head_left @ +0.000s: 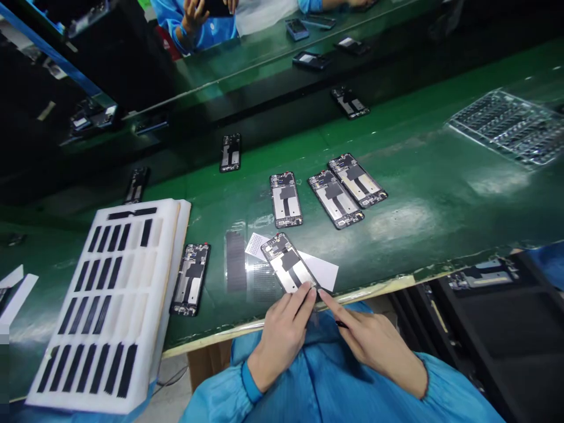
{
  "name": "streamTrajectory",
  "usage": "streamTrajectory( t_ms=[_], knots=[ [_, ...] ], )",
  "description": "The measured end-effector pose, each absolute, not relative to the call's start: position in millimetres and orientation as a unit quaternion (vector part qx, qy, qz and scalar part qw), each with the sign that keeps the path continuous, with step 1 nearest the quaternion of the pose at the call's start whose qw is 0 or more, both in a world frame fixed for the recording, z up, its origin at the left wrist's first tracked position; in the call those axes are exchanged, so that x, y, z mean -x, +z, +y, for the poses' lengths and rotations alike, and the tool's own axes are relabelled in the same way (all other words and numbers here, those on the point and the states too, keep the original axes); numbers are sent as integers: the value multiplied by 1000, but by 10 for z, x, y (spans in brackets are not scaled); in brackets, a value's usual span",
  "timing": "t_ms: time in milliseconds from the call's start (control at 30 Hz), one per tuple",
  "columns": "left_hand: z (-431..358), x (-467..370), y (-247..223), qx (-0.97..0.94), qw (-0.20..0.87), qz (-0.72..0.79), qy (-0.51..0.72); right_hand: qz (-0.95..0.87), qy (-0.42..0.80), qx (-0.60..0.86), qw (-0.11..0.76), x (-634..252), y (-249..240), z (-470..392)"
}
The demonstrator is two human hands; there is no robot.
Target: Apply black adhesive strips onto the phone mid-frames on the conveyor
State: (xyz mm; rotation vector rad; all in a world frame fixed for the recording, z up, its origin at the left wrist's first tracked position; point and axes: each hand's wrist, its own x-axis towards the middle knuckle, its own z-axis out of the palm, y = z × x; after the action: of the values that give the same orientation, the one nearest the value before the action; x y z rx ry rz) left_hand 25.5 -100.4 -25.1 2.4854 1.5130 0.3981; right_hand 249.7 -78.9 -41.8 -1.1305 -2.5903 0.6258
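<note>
An opened phone (291, 264), its silver battery and circuit boards bare, lies tilted at the table's front edge. My left hand (284, 326) holds its lower end, with the fingertips resting on the battery side. The index finger of my right hand (370, 341) reaches to the phone's lower right corner, its other fingers curled. A small dark tip (341, 324) shows beneath them; the rest of it is hidden. Under the phone lie a white card (324, 269) and a clear dotted sheet (263, 281). A dark striped strip (235, 261) lies to the left.
White foam boards (150, 294) with rows of black strips stand at left, beside another opened phone (191, 279). Several more lie behind, including one phone (286, 200) and an adjacent pair (337, 200). A clear plastic tray (506, 126) is at right. Across the line sits a person (207, 29).
</note>
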Motion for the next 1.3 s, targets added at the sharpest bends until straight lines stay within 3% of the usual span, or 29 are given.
streamTrajectory(
  t_ms=[300,567,767,867,1000,1133,1300],
  knots=[
    [-1012,-209,-312,-848,103,494,161,-903,143,402,48,-2390,-363,-831],
    [-967,-179,-225,-827,144,520,159,-889,126,435,-75,-2327,-212,-836],
    [-855,-179,-63,-726,186,660,-50,-882,135,430,-141,-2274,-135,-793],
    [-768,-178,-3,-698,235,670,-92,-884,172,420,-110,-2242,-72,-657],
    [-757,-144,18,-689,277,670,-30,-840,195,506,-17,-2094,-48,-357],
    [-794,25,47,-682,282,660,137,-818,165,547,-58,-1862,-182,-162],
    [-817,395,19,-574,204,716,341,-813,205,538,-87,-1799,-285,-177]
  ],
)
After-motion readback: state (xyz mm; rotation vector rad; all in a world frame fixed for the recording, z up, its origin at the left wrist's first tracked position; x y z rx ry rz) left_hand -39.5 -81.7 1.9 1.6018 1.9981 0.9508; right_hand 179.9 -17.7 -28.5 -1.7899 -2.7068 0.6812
